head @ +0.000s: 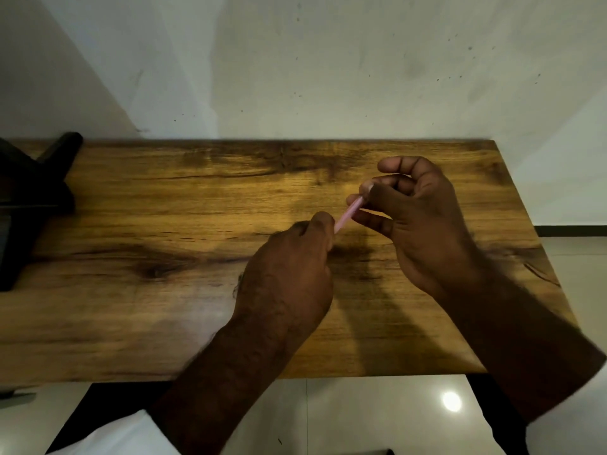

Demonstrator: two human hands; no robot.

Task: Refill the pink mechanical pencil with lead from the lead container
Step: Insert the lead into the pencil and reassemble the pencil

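White plaster wall (328,60), dotted with small dark specks, rises behind a wooden tabletop (164,224) with strong brown grain, darker streaks and a knot near its left half. At the far left a black angular object (33,192) sits on the wood; the frame edge cuts it off and its shape is hard to read.

A white sleeve (124,435) shows at the bottom edge. From it a bare forearm leads to the left hand (289,274), held above the middle of the tabletop with its fingers curled round the lower part of the pink mechanical pencil (348,215). Only a short, smooth, slender stretch of the barrel shows between the two hands; its lower end is hidden inside the left fist. It slants up to the right, clear of the wood.

The right hand (417,218) pinches the pencil's upper end between thumb and fingertips, the remaining fingers arched loosely above. Motion blur hides whether anything else sits in that pinch. Pale glossy floor tiles (361,415) below the near edge carry a round glare.
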